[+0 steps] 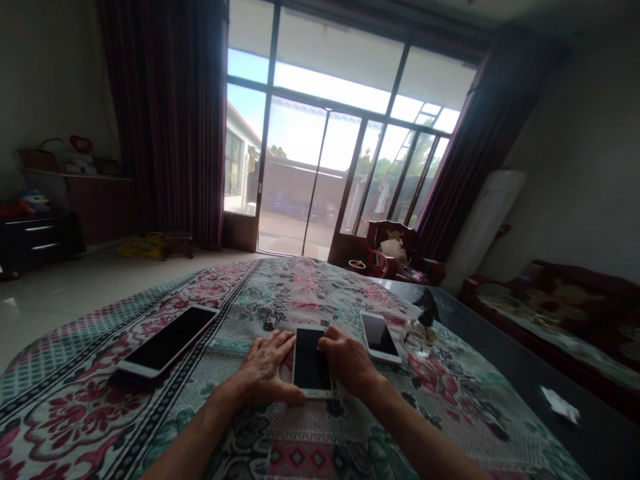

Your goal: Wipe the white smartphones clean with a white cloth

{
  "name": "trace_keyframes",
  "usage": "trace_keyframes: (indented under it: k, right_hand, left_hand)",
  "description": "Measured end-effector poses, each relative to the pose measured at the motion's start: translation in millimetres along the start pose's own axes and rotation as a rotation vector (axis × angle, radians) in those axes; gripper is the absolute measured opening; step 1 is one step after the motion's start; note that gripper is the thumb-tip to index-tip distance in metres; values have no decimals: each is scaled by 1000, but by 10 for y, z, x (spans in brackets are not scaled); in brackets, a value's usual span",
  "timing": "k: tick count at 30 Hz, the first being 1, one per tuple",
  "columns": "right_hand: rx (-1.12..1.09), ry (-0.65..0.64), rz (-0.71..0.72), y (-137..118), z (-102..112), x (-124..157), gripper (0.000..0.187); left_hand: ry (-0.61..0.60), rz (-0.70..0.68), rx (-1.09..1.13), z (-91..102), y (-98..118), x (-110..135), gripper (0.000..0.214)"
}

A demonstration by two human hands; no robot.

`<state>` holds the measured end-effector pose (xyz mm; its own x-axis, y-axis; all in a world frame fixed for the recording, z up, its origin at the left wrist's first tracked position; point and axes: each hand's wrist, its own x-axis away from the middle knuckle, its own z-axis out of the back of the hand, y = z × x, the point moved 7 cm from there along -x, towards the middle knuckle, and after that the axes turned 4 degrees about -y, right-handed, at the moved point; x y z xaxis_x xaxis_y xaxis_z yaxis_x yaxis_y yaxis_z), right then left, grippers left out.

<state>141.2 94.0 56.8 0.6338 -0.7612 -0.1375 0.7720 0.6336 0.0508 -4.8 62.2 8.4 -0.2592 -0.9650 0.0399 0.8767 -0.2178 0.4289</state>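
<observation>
A white smartphone [311,363] with a dark screen lies on the patterned tablecloth [305,427], between my two hands. My left hand [267,370] rests at its left side with fingers stretched out, the fingertips by the left edge and the thumb at the bottom left corner. On the other side, my right hand [347,360] is curled, its thumb and forefinger at the right edge near the top; its other fingers are mostly hidden. To the right lies another white smartphone [380,338], screen dark. A larger white phone [170,340] sits at the left, propped on something dark.
Right of the phones stands a small clear glass object [420,338] with a dark top. A crumpled white paper [560,405] lies on the dark surface at the right. Beyond are a wooden armchair [393,250], a sofa [565,300] and a glass door [307,180] between dark curtains.
</observation>
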Motion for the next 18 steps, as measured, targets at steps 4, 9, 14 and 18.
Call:
trace_keyframes:
  k: [4, 9, 14, 18]
  right_hand:
    - [3, 8, -42, 54, 2, -244, 24]
    - [1, 9, -65, 106, -15, -445, 29]
    - [-26, 26, -48, 123, -10, -292, 29]
    - [-136, 59, 19, 98, -11, -22, 28]
  left_hand:
    - [13, -8, 6, -10, -14, -7, 110]
    - [21, -14, 9, -12, -25, -10, 109]
    - [11, -17, 4, 17, 9, 11, 108]
    - [5, -10, 6, 24, 22, 18, 109]
